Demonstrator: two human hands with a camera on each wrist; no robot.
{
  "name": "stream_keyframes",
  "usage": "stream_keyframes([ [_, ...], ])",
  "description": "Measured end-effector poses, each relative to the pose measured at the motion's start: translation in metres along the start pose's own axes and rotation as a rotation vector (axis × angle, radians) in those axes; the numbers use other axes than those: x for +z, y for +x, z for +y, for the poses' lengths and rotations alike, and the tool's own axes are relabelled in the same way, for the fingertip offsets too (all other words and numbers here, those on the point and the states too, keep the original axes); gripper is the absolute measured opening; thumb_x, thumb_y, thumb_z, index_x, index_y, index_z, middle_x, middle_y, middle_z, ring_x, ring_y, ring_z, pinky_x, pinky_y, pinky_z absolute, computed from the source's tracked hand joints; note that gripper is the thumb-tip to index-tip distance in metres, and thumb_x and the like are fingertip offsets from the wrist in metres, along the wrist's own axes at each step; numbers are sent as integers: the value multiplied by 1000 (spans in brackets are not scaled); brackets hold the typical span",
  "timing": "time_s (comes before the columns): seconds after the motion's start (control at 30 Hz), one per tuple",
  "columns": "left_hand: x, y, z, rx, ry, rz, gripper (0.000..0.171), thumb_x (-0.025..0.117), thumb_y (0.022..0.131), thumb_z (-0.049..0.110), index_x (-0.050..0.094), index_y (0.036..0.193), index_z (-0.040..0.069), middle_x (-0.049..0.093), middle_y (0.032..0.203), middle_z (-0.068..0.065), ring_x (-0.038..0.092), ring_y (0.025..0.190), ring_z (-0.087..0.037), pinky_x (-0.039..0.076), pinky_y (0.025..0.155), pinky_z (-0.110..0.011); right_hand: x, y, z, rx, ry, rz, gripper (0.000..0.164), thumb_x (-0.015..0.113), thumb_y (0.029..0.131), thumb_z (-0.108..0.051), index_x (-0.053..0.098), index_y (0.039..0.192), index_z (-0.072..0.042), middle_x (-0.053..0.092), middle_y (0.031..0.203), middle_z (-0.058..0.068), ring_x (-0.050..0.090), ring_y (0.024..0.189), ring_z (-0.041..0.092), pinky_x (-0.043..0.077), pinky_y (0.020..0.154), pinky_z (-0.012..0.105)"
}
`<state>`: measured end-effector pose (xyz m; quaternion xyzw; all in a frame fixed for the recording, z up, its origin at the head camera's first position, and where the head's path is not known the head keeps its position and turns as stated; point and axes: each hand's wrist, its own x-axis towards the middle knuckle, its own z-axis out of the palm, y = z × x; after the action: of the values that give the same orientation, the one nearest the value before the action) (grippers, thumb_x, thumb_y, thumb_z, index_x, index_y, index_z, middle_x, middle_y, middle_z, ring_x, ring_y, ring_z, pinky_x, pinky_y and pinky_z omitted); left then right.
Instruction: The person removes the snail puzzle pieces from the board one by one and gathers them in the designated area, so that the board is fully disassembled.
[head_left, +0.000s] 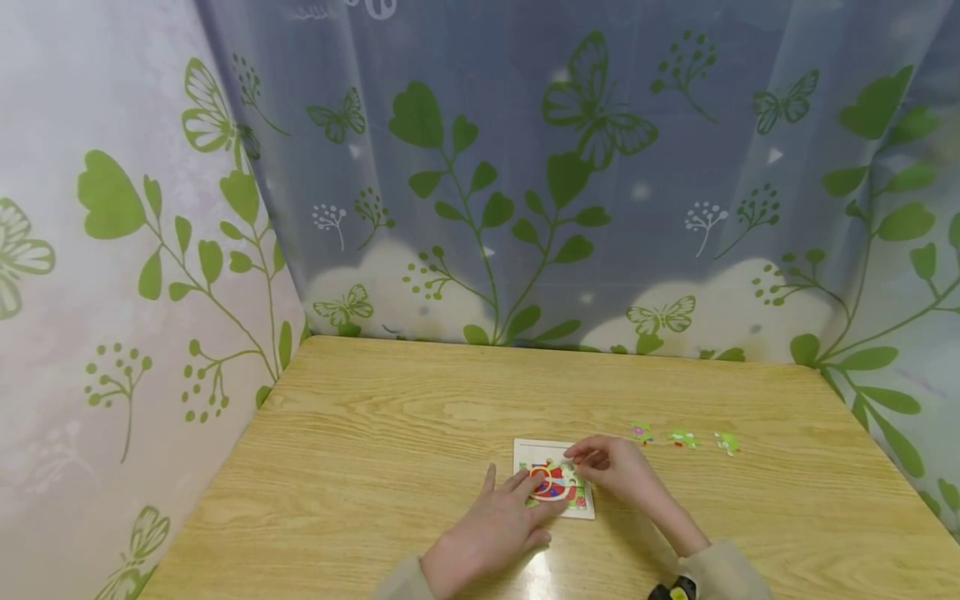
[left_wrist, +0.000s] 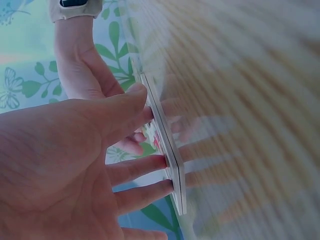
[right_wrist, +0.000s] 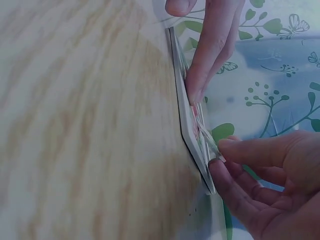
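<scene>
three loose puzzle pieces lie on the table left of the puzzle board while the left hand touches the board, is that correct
Not quite: the head view shows the three loose puzzle pieces on the table right of the puzzle board, not left of it. The left hand does touch it.

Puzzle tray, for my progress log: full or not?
Not full: three loose pieces lie on the table; the right hand pinches another piece.

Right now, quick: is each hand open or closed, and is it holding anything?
Left hand: open, resting on the puzzle board.
Right hand: closed in a pinch, holding a puzzle piece.
</scene>
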<state>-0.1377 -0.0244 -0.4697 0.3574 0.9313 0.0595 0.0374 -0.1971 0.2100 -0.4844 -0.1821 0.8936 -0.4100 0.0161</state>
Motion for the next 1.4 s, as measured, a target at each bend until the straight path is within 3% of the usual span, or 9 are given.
stream_keyframes([
  [0.2,2,0,-1,7,31,0,50,56,101,44,47,150,42,43,158,-4,41,145,-28,33,113,-65,-1,-1,0,23,71,-7,25,77,84,2,74,109,-1,74,102,15,73,84,24,59,73,26],
  [0.4,4,0,-2,18,19,-4,51,55,102,43,46,152,40,43,158,-7,40,145,-29,32,114,-66,-3,-2,-1,93,139,-41,25,79,86,-6,73,109,0,74,100,12,72,85,22,58,72,23],
  [0.83,3,-1,-3,32,18,31,49,57,101,43,49,150,40,47,155,-6,44,143,-30,36,110,-67,-4,-5,-10,184,117,-8,19,83,83,-10,75,99,-3,74,91,5,70,79,17,57,70,29],
  [1.13,4,0,-3,37,15,18,49,56,102,41,48,150,39,45,156,-8,43,144,-31,35,112,-66,-4,-5,-11,155,88,2,15,81,83,-8,75,97,-6,74,90,4,71,77,17,57,65,25],
  [1.4,4,-1,-4,36,33,30,50,57,102,42,47,151,41,46,156,-5,45,142,-30,36,110,-66,-4,-4,-13,48,62,-13,12,80,85,-8,75,95,-8,76,93,6,72,77,15,56,64,23],
])
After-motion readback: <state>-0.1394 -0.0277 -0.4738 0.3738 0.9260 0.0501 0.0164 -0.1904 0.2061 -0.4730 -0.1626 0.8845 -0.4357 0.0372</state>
